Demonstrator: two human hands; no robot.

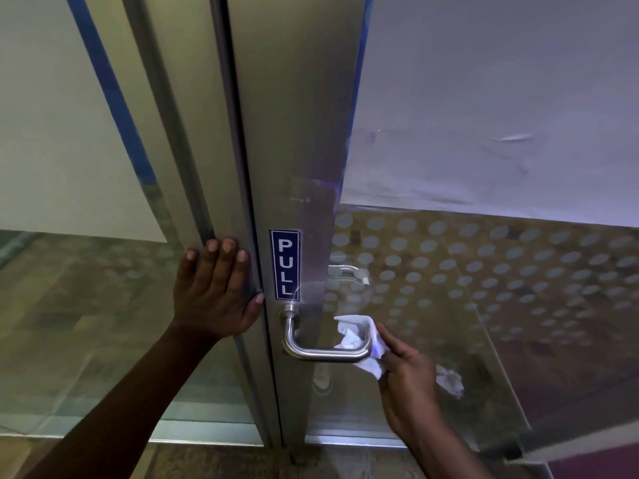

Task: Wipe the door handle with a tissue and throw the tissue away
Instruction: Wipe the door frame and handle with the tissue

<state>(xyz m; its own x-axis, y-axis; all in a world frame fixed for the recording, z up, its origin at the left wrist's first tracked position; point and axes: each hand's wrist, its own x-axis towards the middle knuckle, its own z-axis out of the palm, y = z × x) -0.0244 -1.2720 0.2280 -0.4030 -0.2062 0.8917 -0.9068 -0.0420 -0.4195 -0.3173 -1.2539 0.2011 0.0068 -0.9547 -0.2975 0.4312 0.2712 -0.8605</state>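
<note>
A steel lever door handle [311, 354] juts from the metal door stile [297, 167], just below a blue PULL sticker [285, 265]. My right hand [408, 375] pinches a crumpled white tissue [359, 340] and presses it around the free right end of the handle. My left hand [216, 288] lies flat with spread fingers on the neighbouring metal frame [193, 188], left of the door's edge, thumb touching the seam. It holds nothing.
The glass door panel [484, 288] to the right carries frosted dots and mirrors the tissue and a second handle [347, 273] on the far side. A fixed glass pane [69, 305] stands at the left. Tiled floor [242, 461] runs below.
</note>
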